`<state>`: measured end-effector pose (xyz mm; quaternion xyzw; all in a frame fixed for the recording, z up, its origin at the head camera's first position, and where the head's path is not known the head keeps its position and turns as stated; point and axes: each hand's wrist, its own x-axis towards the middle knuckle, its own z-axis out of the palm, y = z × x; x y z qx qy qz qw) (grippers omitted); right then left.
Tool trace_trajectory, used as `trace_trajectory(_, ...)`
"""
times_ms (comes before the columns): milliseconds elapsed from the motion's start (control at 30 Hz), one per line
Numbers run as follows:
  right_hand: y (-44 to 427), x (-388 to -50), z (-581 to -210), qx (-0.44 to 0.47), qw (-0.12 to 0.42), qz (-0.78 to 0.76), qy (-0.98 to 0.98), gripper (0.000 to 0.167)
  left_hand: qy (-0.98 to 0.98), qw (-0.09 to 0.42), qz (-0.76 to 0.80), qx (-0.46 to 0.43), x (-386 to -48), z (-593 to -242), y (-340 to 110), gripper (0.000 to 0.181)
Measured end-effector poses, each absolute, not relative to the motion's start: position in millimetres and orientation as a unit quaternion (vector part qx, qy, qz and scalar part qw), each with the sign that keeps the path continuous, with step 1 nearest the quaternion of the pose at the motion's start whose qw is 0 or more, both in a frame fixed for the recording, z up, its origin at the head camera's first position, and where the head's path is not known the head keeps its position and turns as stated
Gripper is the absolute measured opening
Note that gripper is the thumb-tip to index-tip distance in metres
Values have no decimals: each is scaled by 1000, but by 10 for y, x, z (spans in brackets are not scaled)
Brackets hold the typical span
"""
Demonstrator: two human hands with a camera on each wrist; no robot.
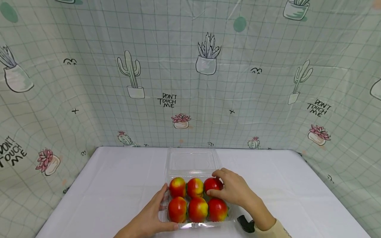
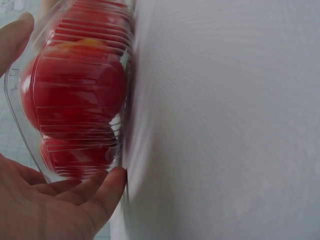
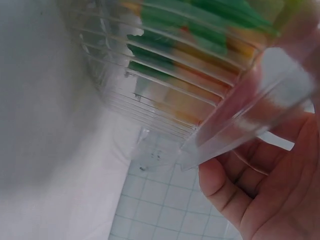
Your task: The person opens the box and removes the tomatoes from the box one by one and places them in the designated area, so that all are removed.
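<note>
A clear plastic clamshell container [image 1: 190, 225] lies on the table with its lid [image 1: 191, 160] folded back. Several red-and-yellow fruits [image 1: 197, 209], perhaps peaches, fill it in two rows. My left hand [image 1: 150, 215] holds the container's left side, thumb at the front edge and fingers along the side and back corner; the left wrist view shows fingertips touching its ribbed wall [image 2: 80, 100]. My right hand [image 1: 233, 188] grips the back-right fruit [image 1: 212, 184] between thumb and fingers. Green leaves [image 3: 165, 40] show through the container wall in the right wrist view.
A white cloth covers the table [image 1: 128, 178]. Beside the right wrist there is a black strap-like piece [image 1: 246, 224]. A grid-patterned curtain [image 1: 190, 82] with printed cacti hangs behind the table and at both sides.
</note>
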<state>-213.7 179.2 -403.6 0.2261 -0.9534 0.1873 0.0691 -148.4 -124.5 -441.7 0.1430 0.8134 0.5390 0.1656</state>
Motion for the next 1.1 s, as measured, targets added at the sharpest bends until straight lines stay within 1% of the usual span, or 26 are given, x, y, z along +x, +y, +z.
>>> trace_trajectory(167,1794,-2126,-4028,231,72,191,-951,52,812,166,540,144,-1481,-4407,-1245,116)
trace_trajectory(367,1789,-2115,-4020,229,91,209,-946,50,813,163,539,149,-1486,-4410,-1245,116)
trace_trajectory(533,1780,-2100,-4003,232,94,246,-936,43,811,164,542,147,-1485,-4410,-1240,117)
trace_trajectory(733,1772,-2117,-4021,250,85,249,-932,38,810,164,544,144,-1483,-4407,-1235,117)
trace_trajectory(933,1777,-2128,-4052,250,67,225,-939,39,809,165,546,142,-1486,-4415,-1234,116)
trace_trajectory(1100,1771,-2128,-4054,248,82,194,-946,43,811,166,543,141,-1483,-4409,-1233,116)
